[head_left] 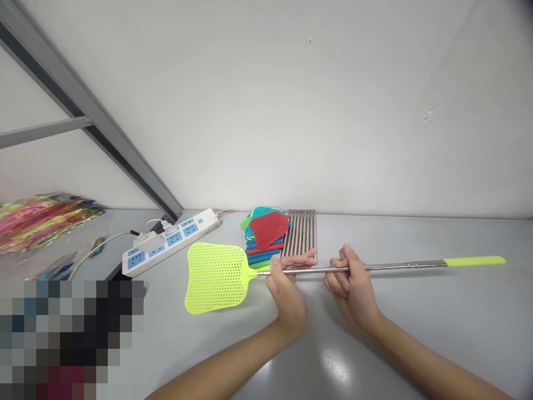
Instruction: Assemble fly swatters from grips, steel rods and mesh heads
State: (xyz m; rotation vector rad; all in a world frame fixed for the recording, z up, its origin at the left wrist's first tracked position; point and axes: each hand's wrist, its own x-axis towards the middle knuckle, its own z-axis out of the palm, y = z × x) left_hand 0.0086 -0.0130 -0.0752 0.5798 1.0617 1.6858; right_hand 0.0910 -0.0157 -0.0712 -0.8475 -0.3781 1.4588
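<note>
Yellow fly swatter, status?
Right hand closed around shaft; left hand on shaft, fingers extended. Swatter head attached. Coloured heads and metal rods lie beyond left hand.

The flat plastic swatter head is neon yellow-green, dotted with holes — its slim metal rod silver, long plastic grip yellow-green. A perforated plastic paddle is red; the white oblong power strip, blue-panelled; the blurred plastic-wrapped bundle seems pink and yellow.
</note>
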